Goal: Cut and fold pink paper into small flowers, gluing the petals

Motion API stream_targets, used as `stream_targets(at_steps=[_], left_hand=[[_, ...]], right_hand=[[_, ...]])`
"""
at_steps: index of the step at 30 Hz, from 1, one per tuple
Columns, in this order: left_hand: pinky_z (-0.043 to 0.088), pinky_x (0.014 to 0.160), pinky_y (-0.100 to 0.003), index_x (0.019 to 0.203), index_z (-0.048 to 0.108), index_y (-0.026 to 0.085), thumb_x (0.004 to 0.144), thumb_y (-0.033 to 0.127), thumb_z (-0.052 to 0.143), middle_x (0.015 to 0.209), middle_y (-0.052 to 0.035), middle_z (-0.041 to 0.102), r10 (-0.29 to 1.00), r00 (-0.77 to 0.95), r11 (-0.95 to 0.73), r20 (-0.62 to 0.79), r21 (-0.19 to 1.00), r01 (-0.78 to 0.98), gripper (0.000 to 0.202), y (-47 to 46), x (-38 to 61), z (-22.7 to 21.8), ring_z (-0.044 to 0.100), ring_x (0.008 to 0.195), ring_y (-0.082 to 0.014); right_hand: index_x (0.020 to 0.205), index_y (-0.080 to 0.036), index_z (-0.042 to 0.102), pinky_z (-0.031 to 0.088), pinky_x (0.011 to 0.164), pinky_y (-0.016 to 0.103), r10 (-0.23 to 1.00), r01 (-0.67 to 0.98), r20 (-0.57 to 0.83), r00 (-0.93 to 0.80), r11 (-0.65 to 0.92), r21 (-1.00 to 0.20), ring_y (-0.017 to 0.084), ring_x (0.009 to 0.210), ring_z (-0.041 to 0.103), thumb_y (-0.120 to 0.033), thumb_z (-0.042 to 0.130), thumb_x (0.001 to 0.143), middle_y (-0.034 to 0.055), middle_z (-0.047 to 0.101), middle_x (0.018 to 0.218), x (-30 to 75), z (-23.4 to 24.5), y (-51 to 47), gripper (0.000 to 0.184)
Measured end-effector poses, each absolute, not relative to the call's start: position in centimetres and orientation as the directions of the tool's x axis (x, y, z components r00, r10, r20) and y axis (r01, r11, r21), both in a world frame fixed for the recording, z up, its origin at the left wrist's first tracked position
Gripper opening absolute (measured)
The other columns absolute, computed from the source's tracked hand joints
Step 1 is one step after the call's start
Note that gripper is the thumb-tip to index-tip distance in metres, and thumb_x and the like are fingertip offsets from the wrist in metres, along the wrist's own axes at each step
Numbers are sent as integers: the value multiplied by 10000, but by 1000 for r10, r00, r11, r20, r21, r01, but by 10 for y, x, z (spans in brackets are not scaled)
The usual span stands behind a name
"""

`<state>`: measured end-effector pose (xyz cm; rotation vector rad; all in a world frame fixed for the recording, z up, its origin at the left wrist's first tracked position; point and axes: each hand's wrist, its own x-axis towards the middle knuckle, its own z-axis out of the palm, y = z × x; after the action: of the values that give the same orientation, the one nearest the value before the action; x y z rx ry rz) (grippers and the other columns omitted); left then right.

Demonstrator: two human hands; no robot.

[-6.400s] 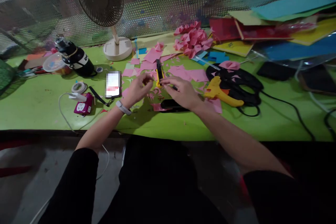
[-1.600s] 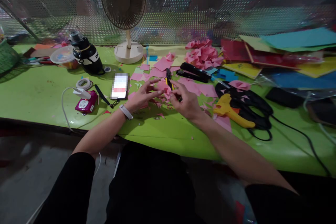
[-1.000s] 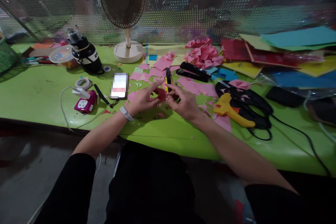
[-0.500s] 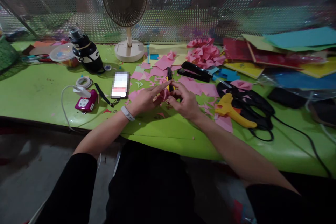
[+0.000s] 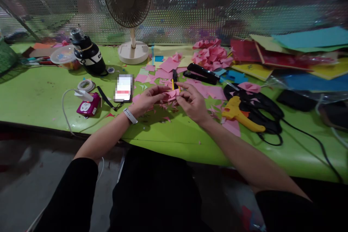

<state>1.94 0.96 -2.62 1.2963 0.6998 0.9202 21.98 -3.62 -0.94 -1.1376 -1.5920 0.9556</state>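
Between my two hands is a small folded piece of pink paper (image 5: 172, 95), held up over the green table. My left hand (image 5: 148, 99), with a pale band on its wrist, pinches the paper's left side. Fingers of my right hand (image 5: 193, 103) close on its right side. Just behind the paper lies a black and yellow tool (image 5: 175, 79), partly hidden by the hands; its kind is not clear. Pink paper scraps (image 5: 163, 107) lie beneath and around my hands. A black stapler (image 5: 201, 74) rests beyond my right hand.
A yellow glue gun (image 5: 241, 116) lies on a black holder at right. Folded pink papers (image 5: 210, 55) are heaped at the back. To the left are a phone (image 5: 123, 88), a purple plug adapter (image 5: 89, 105), a tape roll (image 5: 86, 86), a black bottle (image 5: 91, 56) and a fan (image 5: 133, 51).
My left hand's fingers have drawn back to the left from over the paper, and the pink paper now shows more between both hands. Other things on the table have not moved.
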Motion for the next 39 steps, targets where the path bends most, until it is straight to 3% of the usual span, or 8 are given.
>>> stream_targets(at_steps=[8, 15, 22, 34, 39], left_hand=[[577, 809, -278, 1040, 682, 135, 825, 131, 703, 1048, -60, 706, 886, 462, 119, 31, 949, -291, 216, 9, 21, -24, 671, 783, -83], [574, 789, -258, 1050, 665, 148, 781, 106, 726, 1088, -63, 700, 889, 457, 145, -2, 950, -277, 280, 7, 21, -18, 686, 824, -100], [565, 771, -248, 1063, 674, 160, 782, 132, 728, 1097, -60, 702, 883, 466, 67, 61, 965, -253, 287, 11, 19, -23, 685, 794, -87], [564, 732, -249, 1002, 674, 148, 769, 111, 725, 1024, -41, 684, 877, 477, 79, 64, 958, -275, 241, 11, 20, -26, 677, 739, -83], [566, 779, -268, 996, 668, 136, 772, 73, 693, 997, -40, 685, 882, 467, 65, 65, 964, -256, 234, 9, 21, -24, 673, 757, -85]], right_hand=[[1151, -240, 599, 502, 547, 295, 952, 186, 267, -150, 293, -938, 148, 610, 618, -283, 645, 861, -30, 605, 705, 221, -18, -31, 297], [1050, -261, 496, 582, 566, 312, 975, 45, 195, -102, 200, -979, 144, 603, 672, -259, 700, 806, -5, 690, 847, 219, -22, -27, 318], [900, -230, 623, 608, 646, 388, 958, 137, 189, -218, 221, -966, 183, 696, 688, -234, 651, 830, 34, 688, 849, 224, -19, -27, 76], [844, -222, 636, 569, 641, 368, 962, 134, 173, -211, 204, -970, 173, 654, 654, -279, 703, 785, 21, 690, 770, 224, -16, -27, 106], [830, -225, 641, 577, 632, 375, 963, 147, 167, -213, 201, -969, 171, 640, 649, -268, 708, 779, 19, 690, 770, 224, -18, -26, 95]])
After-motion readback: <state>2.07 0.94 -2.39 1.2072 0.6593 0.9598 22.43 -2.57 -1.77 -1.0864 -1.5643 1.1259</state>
